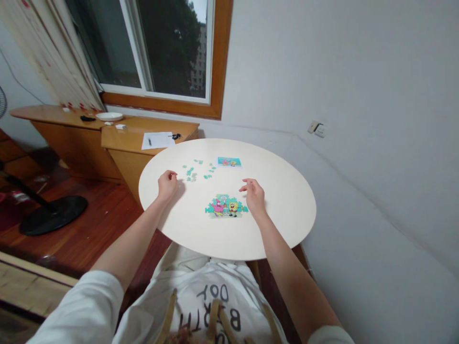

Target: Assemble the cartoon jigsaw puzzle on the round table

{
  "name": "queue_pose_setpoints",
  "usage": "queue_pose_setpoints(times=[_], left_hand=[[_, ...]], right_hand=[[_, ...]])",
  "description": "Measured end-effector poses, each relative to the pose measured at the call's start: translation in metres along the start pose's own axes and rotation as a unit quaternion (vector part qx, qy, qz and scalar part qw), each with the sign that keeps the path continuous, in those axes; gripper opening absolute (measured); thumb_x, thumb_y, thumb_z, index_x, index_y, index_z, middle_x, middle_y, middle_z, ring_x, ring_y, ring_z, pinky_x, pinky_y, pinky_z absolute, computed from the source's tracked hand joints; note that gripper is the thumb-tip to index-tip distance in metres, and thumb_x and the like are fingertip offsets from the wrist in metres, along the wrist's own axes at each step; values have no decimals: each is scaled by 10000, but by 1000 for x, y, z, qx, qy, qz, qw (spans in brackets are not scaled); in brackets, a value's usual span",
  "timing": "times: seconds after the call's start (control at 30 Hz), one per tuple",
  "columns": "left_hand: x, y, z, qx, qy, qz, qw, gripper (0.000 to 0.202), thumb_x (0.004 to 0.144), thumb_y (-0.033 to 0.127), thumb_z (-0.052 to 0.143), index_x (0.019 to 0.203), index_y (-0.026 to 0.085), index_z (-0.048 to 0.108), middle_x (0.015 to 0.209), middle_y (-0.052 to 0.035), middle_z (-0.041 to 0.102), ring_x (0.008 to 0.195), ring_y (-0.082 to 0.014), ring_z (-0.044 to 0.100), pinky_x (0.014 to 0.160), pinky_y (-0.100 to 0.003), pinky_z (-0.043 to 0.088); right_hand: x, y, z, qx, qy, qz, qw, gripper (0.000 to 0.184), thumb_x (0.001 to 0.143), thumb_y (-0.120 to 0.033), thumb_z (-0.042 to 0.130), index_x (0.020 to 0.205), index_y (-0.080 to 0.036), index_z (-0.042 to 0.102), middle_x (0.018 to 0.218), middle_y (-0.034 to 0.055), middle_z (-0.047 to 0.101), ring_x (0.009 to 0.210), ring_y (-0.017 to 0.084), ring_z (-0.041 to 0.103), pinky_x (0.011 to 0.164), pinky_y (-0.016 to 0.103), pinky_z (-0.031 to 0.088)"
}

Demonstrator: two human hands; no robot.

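A partly joined jigsaw puzzle [225, 207] with cartoon figures lies on the white oval table [287, 205], its upper edge uneven. Just left of the loose teal puzzle pieces [190, 173], my left hand [168, 185] is closed, fingertips pinched together. Whatever it may hold is too small to make out. My right hand [254, 194] hovers up and to the right of the joined puzzle, its fingers apart and nothing visible in them. Behind the puzzle lies a small reference picture [229, 162] showing similar figures.
A wooden cabinet [125, 177] stands beyond the table's left side, bearing a sheet of paper [158, 140] and a white plate [109, 116]. A fan's black base [53, 215] is on the floor at left. The wall [358, 143] runs close along the right.
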State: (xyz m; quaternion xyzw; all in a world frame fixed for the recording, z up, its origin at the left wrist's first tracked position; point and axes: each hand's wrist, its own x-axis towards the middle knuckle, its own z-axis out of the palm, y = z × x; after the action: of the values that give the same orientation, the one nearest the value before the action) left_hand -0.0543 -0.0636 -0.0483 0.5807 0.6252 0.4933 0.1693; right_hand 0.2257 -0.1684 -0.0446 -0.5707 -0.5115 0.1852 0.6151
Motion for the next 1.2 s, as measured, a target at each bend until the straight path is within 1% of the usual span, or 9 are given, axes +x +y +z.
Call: queue_pose_setpoints(times=[0.23, 0.53, 0.67, 0.77, 0.87, 0.97, 1.07, 1.1, 1.2], left_hand=[[2, -2, 1, 15, -9, -1, 1000, 213, 716, 165, 401, 757, 174, 609, 606, -8, 543, 603, -171, 505, 594, -274, 376], [3, -7, 2, 59, -25, 16, 998, 272, 739, 169, 375, 832, 159, 630, 641, -25, 583, 623, -176, 546, 586, -272, 403], [8, -7, 6, 103, -47, 38, 993, 308, 763, 168, 363, 881, 145, 647, 732, -56, 645, 701, -193, 594, 653, -286, 446], [14, -5, 12, 146, -81, 66, 984, 325, 784, 179, 383, 947, 130, 659, 879, -98, 685, 832, -220, 626, 755, -312, 469], [15, -1, 18, 182, -123, 106, 970, 366, 824, 264, 430, 1089, 126, 642, 1146, -143, 647, 1061, -260, 591, 928, -363, 431], [10, 3, 20, 255, -197, 164, 932, 481, 886, 359, 383, 1302, 155, 516, 1429, -137, 452, 1318, -275, 401, 1091, -445, 277], [3, 7, 20, 336, -280, 202, 876, 531, 929, 378, 280, 1407, 175, 389, 1506, -120, 341, 1387, -264, 301, 1122, -506, 195], [1, 7, 19, 348, -296, 206, 866, 540, 933, 386, 265, 1418, 176, 373, 1511, -119, 331, 1390, -264, 296, 1123, -512, 188], [-3, 8, 13, 359, -320, 208, 852, 578, 936, 423, 245, 1447, 166, 328, 1533, -128, 274, 1407, -271, 258, 1132, -510, 159]], right_hand=[[-1, 7, 7, 6, -28, 6, 1000, 373, 833, -502, 393, 903, -197, 596, 622, -8, 605, 596, 153, 547, 550, 266, 426], [4, 8, 3, 8, 12, 22, 1000, 378, 819, -516, 382, 872, -203, 588, 614, -6, 614, 620, 160, 562, 568, 270, 422], [4, 11, 4, 1, 5, 21, 1000, 380, 820, -518, 379, 875, -208, 591, 619, -10, 612, 614, 160, 558, 577, 274, 425], [3, 12, 4, -7, -2, 11, 1000, 375, 830, -514, 378, 876, -212, 594, 620, -15, 611, 628, 159, 566, 595, 274, 429], [3, 12, 5, -7, -3, 14, 1000, 371, 829, -509, 383, 880, -211, 598, 626, -14, 610, 627, 159, 561, 588, 274, 428], [3, 10, 5, -4, 0, 14, 1000, 374, 826, -513, 384, 873, -208, 596, 622, -10, 608, 611, 158, 548, 568, 272, 419], [2, 8, 4, -4, -1, 12, 1000, 379, 826, -524, 381, 858, -211, 592, 611, -10, 605, 602, 157, 543, 557, 270, 414], [2, 7, 4, -5, -2, 12, 1000, 380, 825, -528, 382, 858, -212, 591, 610, -10, 604, 602, 158, 543, 555, 270, 414], [1, 6, 4, -2, -4, 17, 1000, 390, 819, -541, 384, 864, -211, 588, 614, -8, 603, 606, 161, 545, 550, 273, 420]])
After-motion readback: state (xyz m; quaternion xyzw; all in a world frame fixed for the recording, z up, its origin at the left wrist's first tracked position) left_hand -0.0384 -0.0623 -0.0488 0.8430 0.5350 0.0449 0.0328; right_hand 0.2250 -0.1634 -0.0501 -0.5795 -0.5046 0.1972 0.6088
